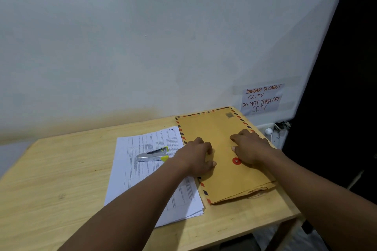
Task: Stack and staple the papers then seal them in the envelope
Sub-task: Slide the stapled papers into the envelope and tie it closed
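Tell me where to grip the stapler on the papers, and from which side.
Take it across the long silver body of the stapler, mid-length, from above. It lies flat on the papers, yellow end toward the left hand, both long sides free.

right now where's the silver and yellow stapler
In the head view, the silver and yellow stapler lies on the stack of white printed papers, left of the left hand and the brown envelope.

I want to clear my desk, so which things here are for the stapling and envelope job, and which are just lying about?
For the job: papers, stapler, envelope.
Lying about: wall note, plug.
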A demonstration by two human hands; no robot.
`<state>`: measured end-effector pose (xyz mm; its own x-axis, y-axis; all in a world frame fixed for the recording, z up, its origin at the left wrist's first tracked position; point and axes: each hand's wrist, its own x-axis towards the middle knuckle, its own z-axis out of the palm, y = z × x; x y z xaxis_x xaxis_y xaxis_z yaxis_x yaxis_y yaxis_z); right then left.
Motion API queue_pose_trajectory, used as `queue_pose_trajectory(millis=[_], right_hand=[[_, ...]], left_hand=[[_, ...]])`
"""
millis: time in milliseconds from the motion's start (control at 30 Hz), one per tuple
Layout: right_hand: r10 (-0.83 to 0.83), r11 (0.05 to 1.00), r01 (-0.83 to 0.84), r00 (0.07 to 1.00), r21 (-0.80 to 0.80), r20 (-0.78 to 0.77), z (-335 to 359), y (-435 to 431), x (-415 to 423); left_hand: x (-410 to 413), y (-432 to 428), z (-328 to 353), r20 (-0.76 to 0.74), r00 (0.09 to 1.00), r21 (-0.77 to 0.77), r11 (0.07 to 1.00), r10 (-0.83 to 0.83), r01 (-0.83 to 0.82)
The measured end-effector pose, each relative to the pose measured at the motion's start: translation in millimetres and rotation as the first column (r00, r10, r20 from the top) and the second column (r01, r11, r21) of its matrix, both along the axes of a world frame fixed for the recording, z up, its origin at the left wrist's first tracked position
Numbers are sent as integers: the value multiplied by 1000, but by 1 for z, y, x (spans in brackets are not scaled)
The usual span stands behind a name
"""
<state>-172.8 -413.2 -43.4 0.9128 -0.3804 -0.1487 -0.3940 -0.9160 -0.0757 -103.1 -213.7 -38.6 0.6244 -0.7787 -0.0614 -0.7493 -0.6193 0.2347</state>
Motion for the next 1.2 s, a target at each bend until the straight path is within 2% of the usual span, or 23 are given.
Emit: queue_pose_trajectory(millis=[267,400,567,767,867,1033,1200], right_hand=[[-14,1000,14,1000,19,2,3,-1,3],[5,1000,-5,998,-4,55,11,10,6],[188,965,-230,942,127,279,33,55,30],[397,875,-449,880,182,262,31,137,66],[452,861,-488,863,143,224,19,165,81],[483,850,-514,848,116,219,7,179,105],[493,859,-512,831,5,258,30,178,151]], left_hand=[[8,-2,-3,-27,1000,-28,1000,-12,11],[13,9,0,-31,1000,-130,992,1,-5],[36,55,14,23,994,-303,948,108,-96],[75,151,8,8,928,-362,866,373,-345],[88,193,-11,-24,899,-324,848,437,-420],[102,224,-32,-35,892,-301,846,451,-440],[104,224,-48,103,880,-434,817,464,-380]])
